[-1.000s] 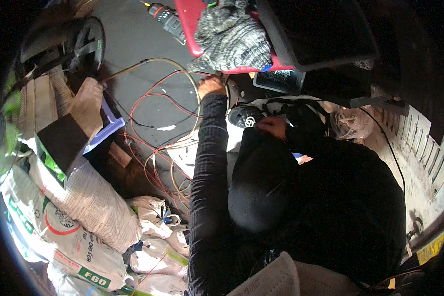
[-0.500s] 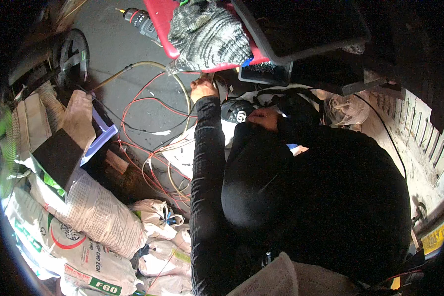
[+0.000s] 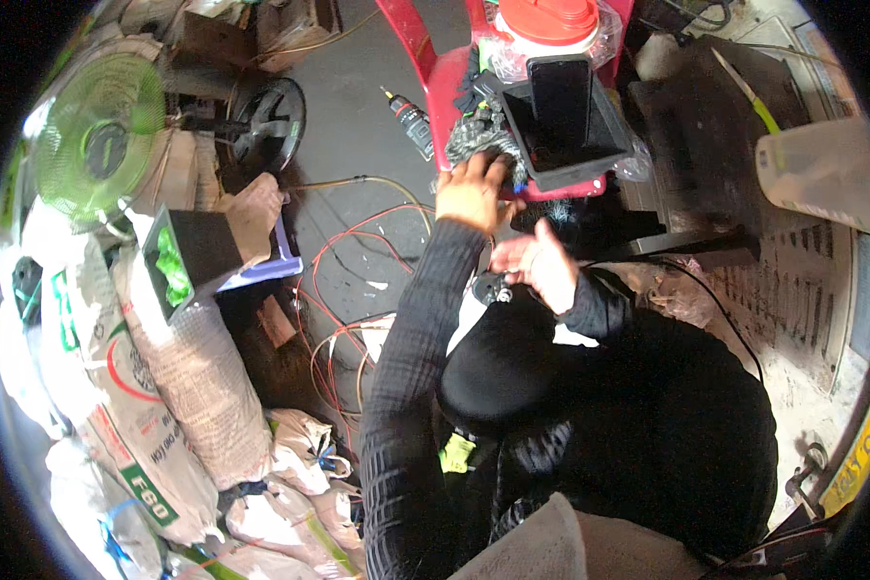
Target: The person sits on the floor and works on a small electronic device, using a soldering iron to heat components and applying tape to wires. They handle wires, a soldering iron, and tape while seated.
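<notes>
A red plastic chair (image 3: 448,72) stands ahead of me, with a bunched grey-and-black knit cloth (image 3: 474,138) near its front edge. My left hand (image 3: 467,198) reaches up to that edge, fingers extended over it and touching the cloth; its fingertips are partly hidden. To its right, my right hand (image 3: 541,266) is raised with fingers apart and nothing in it. Just below it a dark rounded thing with a pale mark (image 3: 493,287) shows in part. Beside the cloth on the chair sits a black tray (image 3: 590,155) with a phone (image 3: 561,97) in it.
A red-lidded tub (image 3: 549,21) is on the chair. Left of the chair, a cordless drill (image 3: 411,124) lies on the floor near tangled red hoses (image 3: 343,237). A green fan (image 3: 106,140) and filled sacks (image 3: 188,387) are at left; a translucent container (image 3: 822,179) is at right.
The view has tilted up, showing more of the chair. My left hand has moved from below the chair's edge onto it. My right hand has lifted off the dark rounded thing and spread.
</notes>
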The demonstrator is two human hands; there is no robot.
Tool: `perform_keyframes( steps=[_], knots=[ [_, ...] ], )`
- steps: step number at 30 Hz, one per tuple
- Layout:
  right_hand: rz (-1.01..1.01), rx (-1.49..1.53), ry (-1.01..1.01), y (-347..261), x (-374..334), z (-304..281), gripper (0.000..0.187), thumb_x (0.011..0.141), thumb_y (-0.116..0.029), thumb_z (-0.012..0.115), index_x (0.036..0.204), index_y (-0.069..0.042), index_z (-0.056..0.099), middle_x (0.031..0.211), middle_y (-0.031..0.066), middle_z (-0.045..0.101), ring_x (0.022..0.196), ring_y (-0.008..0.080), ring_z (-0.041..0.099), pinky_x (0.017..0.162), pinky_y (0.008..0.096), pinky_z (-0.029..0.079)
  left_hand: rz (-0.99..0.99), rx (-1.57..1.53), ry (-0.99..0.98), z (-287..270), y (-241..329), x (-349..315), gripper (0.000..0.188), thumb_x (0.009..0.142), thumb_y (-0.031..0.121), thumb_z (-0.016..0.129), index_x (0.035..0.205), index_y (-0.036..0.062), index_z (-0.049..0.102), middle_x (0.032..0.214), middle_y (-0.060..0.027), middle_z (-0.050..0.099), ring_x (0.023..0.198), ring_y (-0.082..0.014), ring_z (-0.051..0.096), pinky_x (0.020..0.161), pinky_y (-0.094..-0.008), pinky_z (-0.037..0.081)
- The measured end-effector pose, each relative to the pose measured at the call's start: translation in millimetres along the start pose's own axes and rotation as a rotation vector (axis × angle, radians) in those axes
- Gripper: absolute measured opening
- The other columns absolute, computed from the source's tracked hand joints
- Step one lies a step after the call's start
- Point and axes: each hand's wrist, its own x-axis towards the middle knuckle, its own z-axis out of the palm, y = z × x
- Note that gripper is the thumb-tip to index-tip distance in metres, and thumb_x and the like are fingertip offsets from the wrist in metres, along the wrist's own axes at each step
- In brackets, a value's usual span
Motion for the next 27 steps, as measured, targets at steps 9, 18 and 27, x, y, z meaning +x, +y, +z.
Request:
perform_keyframes(
  steps=[9, 18, 27],
  knots=[
    [-0.265, 0.394, -0.229, -76, -68, 84, 0.090, 0.085, -0.072, 0.027, 0.135, 0.001, 0.038, 0.139, 0.0194, 0.040, 0.130, 0.0286, 0.036, 0.105, 0.0413, 0.031, -0.413, -0.061, 0.431, -183, 33, -44, 0.028, 0.074, 0.029, 0.070, 0.081, 0.0043, 0.060, 0.077, -0.0135, 0.059, 0.071, -0.0316, 0.055, 0.065, -0.0410, 0.045],
    [0.284, 0.212, -0.739, 50, -139, 242, 0.096, 0.079, -0.079, 0.032, 0.141, -0.005, 0.029, 0.138, 0.0121, 0.042, 0.126, 0.0280, 0.041, 0.106, 0.0427, 0.030, -0.864, 0.070, 0.898, -251, 115, -193, 0.022, 0.078, 0.021, 0.062, 0.086, 0.0011, 0.058, 0.090, -0.0176, 0.060, 0.084, -0.0351, 0.058, 0.073, -0.0412, 0.045],
    [0.692, 0.438, -0.909, 141, -206, 278, 0.110, 0.073, -0.079, 0.043, 0.141, 0.005, 0.019, 0.140, 0.0228, 0.036, 0.127, 0.0319, 0.039, 0.106, 0.0411, 0.032, -1.005, 0.306, 1.379, -332, 169, -365, 0.026, 0.085, 0.028, 0.062, 0.085, 0.0025, 0.063, 0.088, -0.0097, 0.061, 0.073, -0.0234, 0.059, 0.068, -0.0339, 0.046]
  ],
)
